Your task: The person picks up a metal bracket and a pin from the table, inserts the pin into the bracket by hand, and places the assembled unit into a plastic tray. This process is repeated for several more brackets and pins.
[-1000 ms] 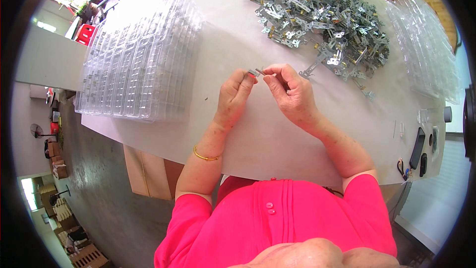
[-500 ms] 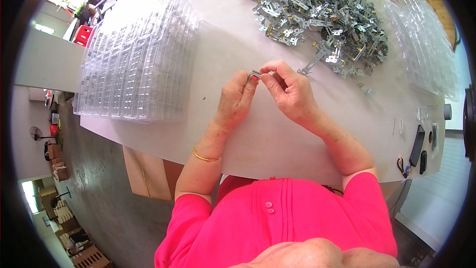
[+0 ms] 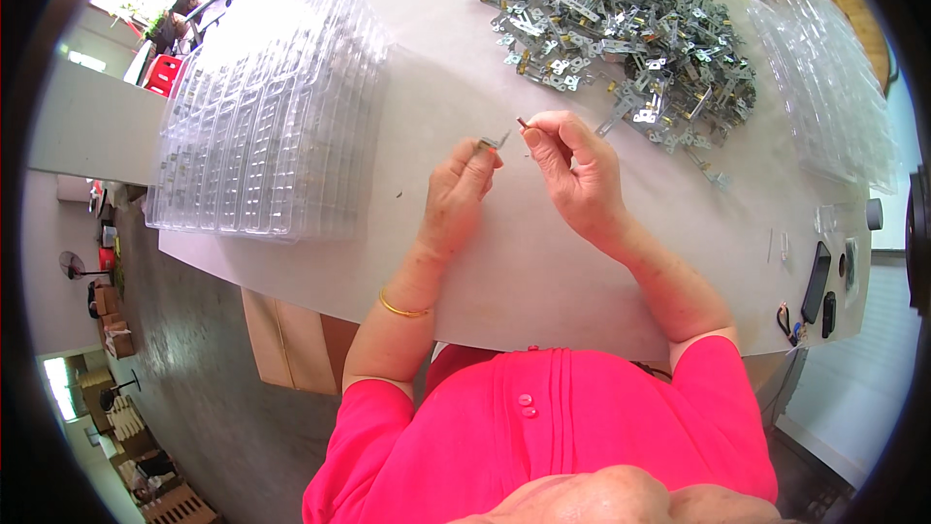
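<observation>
My left hand [image 3: 460, 187] is closed in a pinch on a small metal part [image 3: 496, 142] with a bit of red showing by the fingertips. To its right, my right hand [image 3: 580, 173] pinches a short thin dark rod [image 3: 523, 123], whose tip sticks out past the thumb and finger. A narrow gap separates the two hands over the pale table [image 3: 524, 282]. Beyond my right hand lies a large heap of small metal brackets [image 3: 630, 39], some with brass-coloured pieces. My fingers hide most of both held pieces.
A tall stack of clear plastic trays [image 3: 262, 136] stands on the left, with small parts showing inside. More clear trays [image 3: 824, 88] lean at the far right. Near the right edge lie a black oblong object [image 3: 816, 282] and a small dark tool [image 3: 784, 322]. A cardboard box [image 3: 281, 335] is below the table's left edge.
My hands, together before, have come apart; the right one moved slightly right. The rod now shows in my right fingers, and the metal part stays in my left.
</observation>
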`<action>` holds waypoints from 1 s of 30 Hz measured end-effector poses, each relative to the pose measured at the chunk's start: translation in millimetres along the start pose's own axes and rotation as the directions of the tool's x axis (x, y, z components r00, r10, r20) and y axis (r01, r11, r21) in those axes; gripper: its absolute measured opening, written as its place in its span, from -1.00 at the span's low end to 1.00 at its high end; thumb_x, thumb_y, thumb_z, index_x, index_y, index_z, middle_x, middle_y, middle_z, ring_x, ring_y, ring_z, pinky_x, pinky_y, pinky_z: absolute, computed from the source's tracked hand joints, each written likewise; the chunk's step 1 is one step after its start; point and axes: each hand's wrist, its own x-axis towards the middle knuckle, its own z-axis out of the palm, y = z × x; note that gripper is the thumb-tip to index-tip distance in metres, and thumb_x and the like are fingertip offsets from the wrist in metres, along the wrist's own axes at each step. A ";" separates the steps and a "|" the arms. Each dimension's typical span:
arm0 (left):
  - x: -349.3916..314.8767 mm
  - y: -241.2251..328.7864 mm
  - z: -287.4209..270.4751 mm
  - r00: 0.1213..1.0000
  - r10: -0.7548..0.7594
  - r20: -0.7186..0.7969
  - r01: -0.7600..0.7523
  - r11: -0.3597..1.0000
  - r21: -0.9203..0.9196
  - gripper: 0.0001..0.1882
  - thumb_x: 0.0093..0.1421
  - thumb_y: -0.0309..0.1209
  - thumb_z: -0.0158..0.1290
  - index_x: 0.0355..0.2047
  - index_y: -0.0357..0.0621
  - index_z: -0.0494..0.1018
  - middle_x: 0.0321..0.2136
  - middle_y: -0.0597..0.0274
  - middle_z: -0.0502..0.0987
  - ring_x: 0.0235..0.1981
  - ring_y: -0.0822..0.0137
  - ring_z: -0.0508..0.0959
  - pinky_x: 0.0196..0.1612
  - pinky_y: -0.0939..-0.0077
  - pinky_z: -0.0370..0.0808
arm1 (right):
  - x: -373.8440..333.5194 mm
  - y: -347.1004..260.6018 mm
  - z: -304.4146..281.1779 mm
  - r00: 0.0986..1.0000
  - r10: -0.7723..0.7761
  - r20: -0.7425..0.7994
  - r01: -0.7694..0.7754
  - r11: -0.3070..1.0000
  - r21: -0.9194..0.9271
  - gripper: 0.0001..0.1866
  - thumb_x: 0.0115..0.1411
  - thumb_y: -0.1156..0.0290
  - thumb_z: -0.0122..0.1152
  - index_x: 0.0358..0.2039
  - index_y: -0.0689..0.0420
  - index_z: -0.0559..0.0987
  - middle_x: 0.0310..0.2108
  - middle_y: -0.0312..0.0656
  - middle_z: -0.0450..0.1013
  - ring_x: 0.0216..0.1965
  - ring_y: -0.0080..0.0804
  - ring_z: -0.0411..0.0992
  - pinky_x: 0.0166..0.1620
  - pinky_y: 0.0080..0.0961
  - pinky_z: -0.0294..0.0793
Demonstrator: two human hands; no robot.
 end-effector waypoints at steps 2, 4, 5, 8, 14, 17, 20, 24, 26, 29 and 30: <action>3.4 4.7 -3.0 0.997 -0.076 0.031 0.081 0.961 -0.263 -0.69 0.45 -0.25 -0.15 -0.37 -0.17 0.42 -0.61 0.42 0.28 -0.60 0.56 0.28 -0.53 0.67 0.20 | -3.2 1.1 0.3 0.996 0.089 0.032 -0.089 0.996 -0.003 -0.95 0.31 0.46 0.20 -0.25 0.13 0.53 -0.55 -0.29 0.38 -0.57 -0.64 0.24 -0.49 -0.58 0.30; 4.2 2.9 -3.6 0.997 -0.078 0.027 0.082 0.944 -0.320 -0.69 0.44 -0.24 -0.13 -0.37 -0.16 0.43 -0.64 0.44 0.27 -0.62 0.57 0.27 -0.55 0.67 0.18 | -4.3 0.9 1.6 0.982 0.178 0.067 -0.178 0.984 -0.006 -0.95 0.32 0.45 0.19 -0.26 0.13 0.53 -0.59 -0.31 0.36 -0.59 -0.66 0.21 -0.51 -0.58 0.28; 4.6 1.9 -3.7 0.996 -0.080 0.024 0.084 0.922 -0.378 -0.68 0.44 -0.23 -0.12 -0.38 -0.16 0.43 -0.66 0.45 0.26 -0.64 0.58 0.25 -0.57 0.67 0.17 | -4.1 0.6 2.9 0.985 0.160 0.065 -0.158 0.987 -0.026 -0.94 0.32 0.44 0.19 -0.27 0.13 0.53 -0.62 -0.31 0.35 -0.61 -0.65 0.22 -0.52 -0.57 0.28; 4.2 0.9 -4.5 0.998 -0.053 0.041 0.064 0.923 -0.380 -0.68 0.44 -0.22 -0.12 -0.38 -0.15 0.43 -0.66 0.44 0.27 -0.65 0.57 0.25 -0.58 0.66 0.18 | -5.0 1.7 3.3 0.987 0.142 0.075 -0.137 0.988 -0.069 -0.93 0.32 0.42 0.19 -0.27 0.12 0.53 -0.64 -0.29 0.37 -0.62 -0.61 0.25 -0.52 -0.54 0.30; 3.5 1.3 -3.4 0.998 -0.041 0.052 0.056 0.936 -0.347 -0.68 0.45 -0.22 -0.13 -0.38 -0.14 0.43 -0.66 0.44 0.27 -0.65 0.57 0.25 -0.58 0.67 0.17 | -5.8 3.6 3.8 0.987 0.138 0.084 -0.131 0.987 -0.091 -0.93 0.30 0.42 0.21 -0.26 0.12 0.55 -0.61 -0.20 0.44 -0.62 -0.55 0.32 -0.51 -0.51 0.33; 3.0 2.4 -2.2 0.998 -0.040 0.043 0.052 0.945 -0.322 -0.68 0.45 -0.23 -0.13 -0.38 -0.14 0.43 -0.66 0.45 0.27 -0.65 0.58 0.25 -0.58 0.67 0.17 | -5.4 3.7 3.1 0.985 0.148 0.091 -0.138 0.984 -0.109 -0.93 0.30 0.42 0.20 -0.26 0.12 0.55 -0.61 -0.18 0.45 -0.63 -0.52 0.35 -0.52 -0.50 0.34; 3.0 0.6 -4.0 0.998 0.007 0.058 0.008 0.967 -0.255 -0.67 0.46 -0.23 -0.14 -0.37 -0.17 0.42 -0.62 0.43 0.28 -0.63 0.56 0.28 -0.56 0.66 0.19 | -4.9 2.7 1.8 0.982 0.158 0.098 -0.146 0.981 -0.125 -0.93 0.30 0.42 0.20 -0.27 0.12 0.55 -0.60 -0.15 0.45 -0.62 -0.48 0.37 -0.51 -0.48 0.35; 3.1 -3.0 -3.2 0.998 0.042 0.040 -0.035 0.985 -0.169 -0.68 0.46 -0.23 -0.13 -0.37 -0.16 0.42 -0.62 0.46 0.26 -0.60 0.60 0.25 -0.55 0.68 0.17 | -2.3 1.2 -0.7 0.984 0.141 0.110 -0.125 0.982 -0.143 -0.93 0.30 0.42 0.19 -0.27 0.14 0.55 -0.58 -0.11 0.46 -0.59 -0.42 0.41 -0.48 -0.45 0.37; 2.6 -8.0 -2.5 0.987 0.153 0.039 -0.154 0.987 0.045 -0.71 0.45 -0.26 -0.10 -0.37 -0.15 0.43 -0.61 0.48 0.25 -0.57 0.62 0.21 -0.52 0.69 0.14 | 0.7 0.2 -2.8 0.972 0.182 0.150 -0.163 0.978 -0.133 -0.91 0.32 0.41 0.16 -0.25 0.15 0.54 -0.57 -0.13 0.47 -0.57 -0.43 0.41 -0.46 -0.46 0.38; 0.3 -0.4 -3.1 0.984 0.175 0.021 -0.177 0.977 0.118 -0.75 0.44 -0.29 -0.08 -0.35 -0.16 0.44 -0.59 0.49 0.26 -0.53 0.61 0.22 -0.47 0.69 0.18 | 2.7 -1.8 -5.2 0.931 0.299 0.209 -0.292 0.954 -0.065 -0.87 0.36 0.39 0.08 -0.22 0.16 0.53 -0.54 -0.18 0.47 -0.53 -0.48 0.41 -0.41 -0.50 0.40; -0.2 -0.8 -3.8 0.983 0.181 0.007 -0.181 0.975 0.126 -0.75 0.44 -0.29 -0.08 -0.35 -0.16 0.44 -0.59 0.49 0.26 -0.53 0.61 0.22 -0.47 0.69 0.18 | 6.1 -2.4 -3.2 0.900 0.362 0.243 -0.374 0.928 0.001 -0.84 0.39 0.37 0.03 -0.19 0.16 0.53 -0.53 -0.23 0.46 -0.51 -0.52 0.40 -0.40 -0.53 0.40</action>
